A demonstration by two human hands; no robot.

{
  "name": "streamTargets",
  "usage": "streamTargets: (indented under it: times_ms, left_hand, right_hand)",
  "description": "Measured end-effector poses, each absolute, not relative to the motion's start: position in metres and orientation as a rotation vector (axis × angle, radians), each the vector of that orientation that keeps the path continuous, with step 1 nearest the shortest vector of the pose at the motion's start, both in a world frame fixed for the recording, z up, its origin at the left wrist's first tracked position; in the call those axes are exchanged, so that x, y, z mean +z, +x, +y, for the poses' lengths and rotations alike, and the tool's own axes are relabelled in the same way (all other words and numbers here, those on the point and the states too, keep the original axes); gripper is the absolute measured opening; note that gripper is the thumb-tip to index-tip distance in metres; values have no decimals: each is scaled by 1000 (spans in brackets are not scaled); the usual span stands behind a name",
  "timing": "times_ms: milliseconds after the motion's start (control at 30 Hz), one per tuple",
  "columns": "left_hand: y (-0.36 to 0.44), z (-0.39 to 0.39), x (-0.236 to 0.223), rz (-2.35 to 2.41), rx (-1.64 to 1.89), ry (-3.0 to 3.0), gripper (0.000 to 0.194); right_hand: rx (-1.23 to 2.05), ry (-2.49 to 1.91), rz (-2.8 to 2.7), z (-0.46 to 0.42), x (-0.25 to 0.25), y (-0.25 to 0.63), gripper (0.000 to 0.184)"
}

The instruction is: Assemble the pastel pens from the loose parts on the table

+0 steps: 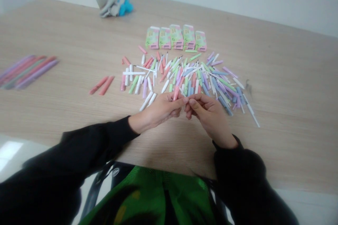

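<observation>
A slim, smooth pink tube (176,93) rises from the left hand (166,108), whose grip is closed round it, above the wood-grained counter (87,112), beside scattered slender pastel pen parts (186,83). The right hand (208,112) meets it, fingers curled; whether that grip pinches anything, one cannot tell.

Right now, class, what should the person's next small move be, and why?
Perhaps bring the right hand to the exposed end of the pink pen piece: the left hand grips that piece with one end showing, and the right hand is close beside the left. Whether the right hand pinches anything is unclear.
</observation>
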State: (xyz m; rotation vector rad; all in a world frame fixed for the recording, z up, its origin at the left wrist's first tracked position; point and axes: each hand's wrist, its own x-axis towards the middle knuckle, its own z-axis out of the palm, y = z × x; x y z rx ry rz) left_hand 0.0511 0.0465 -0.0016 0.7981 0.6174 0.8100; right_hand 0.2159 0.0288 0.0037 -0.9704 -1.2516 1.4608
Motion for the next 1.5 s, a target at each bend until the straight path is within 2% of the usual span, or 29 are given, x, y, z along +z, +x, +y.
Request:
streamTargets:
  times_ms: [267, 533, 767, 867, 1100, 1333, 1500]
  left_hand:
    - [43, 51, 19, 460, 776, 323, 47]
    - [39, 51, 19, 475, 803, 282, 41]
    - [38, 52, 17, 557, 817, 276, 44]
    - [40, 54, 15, 636, 875, 240, 44]
    - [41, 55, 9, 726, 990, 213, 37]
    - [40, 51, 15, 703, 963, 199, 42]
    - [40, 49, 17, 679, 1002, 257, 41]
  right_hand:
    - [1423, -915, -1088, 31, 10, 220, 31]
    - [1530, -933, -1048, 30, 14, 223, 32]
    - [1403, -955, -1212, 23, 20, 221, 31]
    - [1281, -970, -1367, 13, 22, 216, 26]
    - [759, -1018, -1856, -4, 15, 209, 10]
    - [401, -921, -2147, -1, 12, 207, 10]
    - [360, -939, -2246, 0, 6, 203, 17]
